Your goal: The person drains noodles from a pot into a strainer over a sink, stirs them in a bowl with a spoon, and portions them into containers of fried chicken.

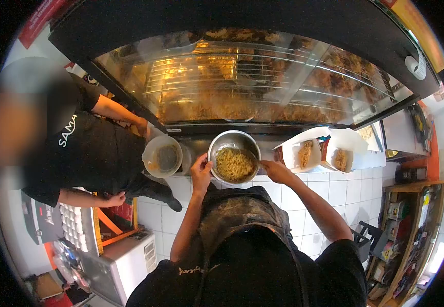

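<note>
A round steel bowl stands in front of me at the counter's edge, with yellowish, crumbly food inside. My left hand grips the bowl's left rim, thumb against the side. At the right rim, my right hand is closed round the handle of what looks like a spoon; its tip reaches into the food. Left of the bowl is a translucent plastic tub with dark contents. Two open paper boxes, each holding fried pieces, sit to the right.
A glass heated display case with racks of fried food rises behind the bowl. On the left stands a co-worker in a black shirt, one arm toward the counter. Egg trays are at lower left; a wooden shelf is on the right.
</note>
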Demonstrator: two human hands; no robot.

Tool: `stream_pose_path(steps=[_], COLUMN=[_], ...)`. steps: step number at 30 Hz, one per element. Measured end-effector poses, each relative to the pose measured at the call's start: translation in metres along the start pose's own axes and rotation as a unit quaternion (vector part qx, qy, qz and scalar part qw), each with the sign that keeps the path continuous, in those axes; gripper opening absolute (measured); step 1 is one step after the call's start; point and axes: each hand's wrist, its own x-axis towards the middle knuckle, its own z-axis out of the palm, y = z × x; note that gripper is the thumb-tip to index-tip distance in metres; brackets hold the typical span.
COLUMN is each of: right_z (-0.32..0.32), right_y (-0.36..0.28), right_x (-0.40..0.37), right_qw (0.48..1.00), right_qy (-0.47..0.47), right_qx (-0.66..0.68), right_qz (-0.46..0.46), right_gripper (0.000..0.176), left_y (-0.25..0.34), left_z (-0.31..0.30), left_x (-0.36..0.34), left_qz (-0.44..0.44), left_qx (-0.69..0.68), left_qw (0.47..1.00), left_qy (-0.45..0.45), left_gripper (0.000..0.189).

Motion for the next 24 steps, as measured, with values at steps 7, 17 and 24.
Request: stream_pose_path(steps=[7,17,24], right_z=[0.045,0.008,0.040], right_y=[0.002,-0.010,-0.015], right_x=[-0.001,-0.002,0.023], right_qw=[0.965,0.991,0.988], right_qy=[0.218,0.106,0.056], right_qx=[0.118,0.048,-0.143], right_qz=[-0.083,0.060,0.004], right_gripper=[0.047,0.052,0.065], left_y=[0.011,-0.014,-0.011], left_z=[-0.008,-0.018,0.000], left_x=[0.008,0.018,0.020], left_qz=[-0.028,-0.081,-0.060], left_qx=[0.001,-0.060,-0.066], left_qw=[0.999,0.995,0.995], left_qy=[-0.041,-0.027,-0.053], left_gripper=[0.038,0.037,0.031])
